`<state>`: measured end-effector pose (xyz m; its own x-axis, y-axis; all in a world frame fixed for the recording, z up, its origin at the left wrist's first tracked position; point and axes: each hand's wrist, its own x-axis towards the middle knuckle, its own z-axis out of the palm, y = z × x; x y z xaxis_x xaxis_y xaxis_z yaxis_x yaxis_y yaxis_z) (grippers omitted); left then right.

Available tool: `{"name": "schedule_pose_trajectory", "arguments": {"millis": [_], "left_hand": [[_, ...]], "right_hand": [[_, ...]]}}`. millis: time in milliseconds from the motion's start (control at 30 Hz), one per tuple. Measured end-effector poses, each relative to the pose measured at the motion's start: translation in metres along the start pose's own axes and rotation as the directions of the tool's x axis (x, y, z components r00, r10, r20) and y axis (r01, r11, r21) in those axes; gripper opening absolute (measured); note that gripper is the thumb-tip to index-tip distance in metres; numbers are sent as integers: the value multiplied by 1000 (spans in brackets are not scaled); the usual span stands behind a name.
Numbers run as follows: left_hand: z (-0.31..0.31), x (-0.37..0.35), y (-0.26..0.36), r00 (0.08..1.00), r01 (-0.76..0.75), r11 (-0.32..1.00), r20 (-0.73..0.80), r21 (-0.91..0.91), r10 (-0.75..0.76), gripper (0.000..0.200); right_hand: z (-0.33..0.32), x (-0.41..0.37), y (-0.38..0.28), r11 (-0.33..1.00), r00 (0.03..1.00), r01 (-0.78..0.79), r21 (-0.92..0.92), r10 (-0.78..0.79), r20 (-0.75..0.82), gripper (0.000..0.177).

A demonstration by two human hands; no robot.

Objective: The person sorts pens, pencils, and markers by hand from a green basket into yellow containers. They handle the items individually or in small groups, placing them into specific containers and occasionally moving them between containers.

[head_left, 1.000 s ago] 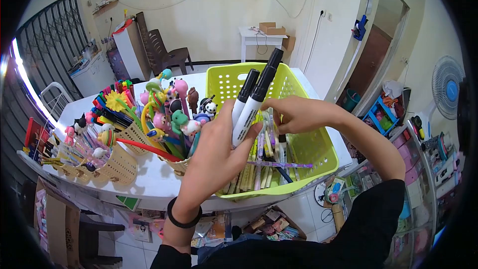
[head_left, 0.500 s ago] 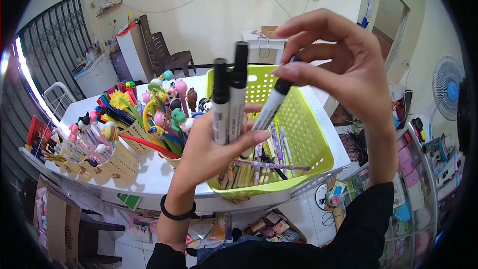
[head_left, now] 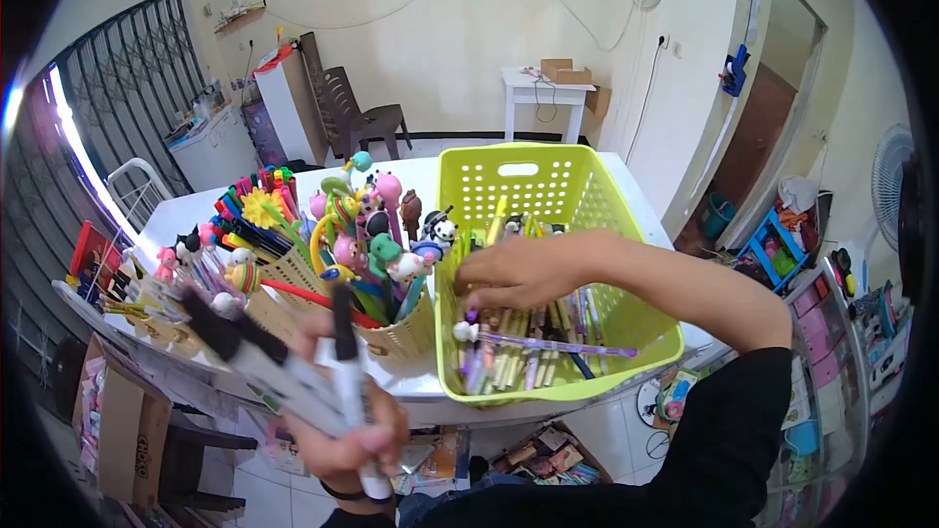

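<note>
Head view, markers (head_left: 293,381) clasped in left fingers (head_left: 389,422), right fingers (head_left: 477,281) among pens (head_left: 533,357)

Glossy plastic basket (head_left: 626,303) (perforated walls), smooth-barrelled markers (head_left: 293,381).

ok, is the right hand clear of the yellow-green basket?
No, the right hand reaches down inside the basket, its fingers among the pens lying in it.
</note>
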<state>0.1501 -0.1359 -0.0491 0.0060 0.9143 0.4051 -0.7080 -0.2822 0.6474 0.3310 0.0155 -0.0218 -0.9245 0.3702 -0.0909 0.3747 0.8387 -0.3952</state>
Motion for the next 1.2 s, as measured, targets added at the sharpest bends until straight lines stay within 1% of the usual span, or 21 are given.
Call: {"name": "schedule_pose_trajectory", "arguments": {"millis": [67, 100, 167, 200, 233, 267, 300, 333, 367, 400, 500, 533, 567, 600, 633, 700, 800, 833, 900, 1033, 1200], "left_hand": [[-7, -2, -6, 991, 131, 987, 7, 94, -132, 78], [-14, -2, -10, 973, 228, 965, 4, 132, -230, 80], [-21, 1, -16, 952, 287, 939, 54, 189, -301, 78], [-25, 1, -19, 941, 305, 924, 79, 230, -330, 77], [-28, 1, -21, 928, 321, 908, 104, 269, -358, 76], [-26, 0, -18, 909, 396, 884, 29, 249, -416, 73], [-25, 0, -17, 910, 394, 886, 29, 245, -413, 73], [-23, 0, -17, 918, 386, 857, -51, 341, -393, 71], [-23, -1, -19, 923, 382, 817, -128, 432, -363, 68], [-25, -2, -23, 925, 380, 815, -163, 437, -344, 60], [-17, 4, -21, 897, 439, 799, -147, 412, -417, 55], [-32, 3, -26, 947, 249, 864, 76, 438, -312, 57], [-33, 3, -29, 946, 253, 865, 77, 434, -315, 57], [-34, 4, -30, 956, 191, 874, 117, 447, -269, 57], [-34, 4, -32, 962, 128, 880, 158, 458, -222, 56], [-35, 4, -33, 961, 115, 887, 176, 447, -213, 56], [-36, 5, -34, 961, 98, 889, 190, 447, -202, 55], [-36, 6, -34, 963, 97, 882, 182, 461, -201, 55], [-36, 4, -37, 962, 100, 901, 190, 422, -196, 54], [-37, 4, -36, 956, 120, 917, 205, 380, -210, 53], [-42, 8, -37, 938, 75, 909, 280, 409, -204, 54]], "right_hand": [[2, 0, 6, 988, 983, -139, 63, 130, 130, 37], [3, -1, 6, 989, 983, -132, 67, 122, 139, 37], [3, -9, 2, 944, 948, -138, -300, 214, 237, 36], [1, -12, 0, 924, 929, -157, -350, 259, 266, 31], [-1, -19, 1, 923, 928, -153, -352, 257, 271, 31], [-4, -27, 3, 918, 937, -174, -355, 265, 225, 28], [-6, -31, 3, 914, 945, -196, -357, 272, 179, 26], [-8, -31, 2, 914, 945, -194, -358, 272, 183, 26], [-11, -32, 0, 859, 891, -313, -405, 413, 188, 23], [-13, -32, -3, 786, 819, -422, -451, 545, 183, 20], [-16, -30, -12, 712, 801, -429, -556, 584, 130, 17], [-14, -30, -8, 712, 798, -430, -555, 588, 135, 17], [-12, -30, -2, 728, 852, -400, -557, 520, 68, 16], [-10, -31, 2, 741, 895, -370, -560, 446, -2, 15], [-10, -31, 3, 740, 893, -375, -559, 451, -2, 15], [-10, -29, 4, 836, 938, -270, -477, 340, 64, 15], [-5, -27, 5, 901, 949, -204, -383, 277, 147, 16], [-4, -25, 3, 900, 948, -208, -384, 282, 148, 16], [-2, -21, -1, 857, 864, -267, -442, 416, 283, 16], [1, -24, -1, 867, 853, -300, -399, 431, 295, 22], [5, -31, 7, 910, 942, -228, -347, 296, 157, 50]]}}
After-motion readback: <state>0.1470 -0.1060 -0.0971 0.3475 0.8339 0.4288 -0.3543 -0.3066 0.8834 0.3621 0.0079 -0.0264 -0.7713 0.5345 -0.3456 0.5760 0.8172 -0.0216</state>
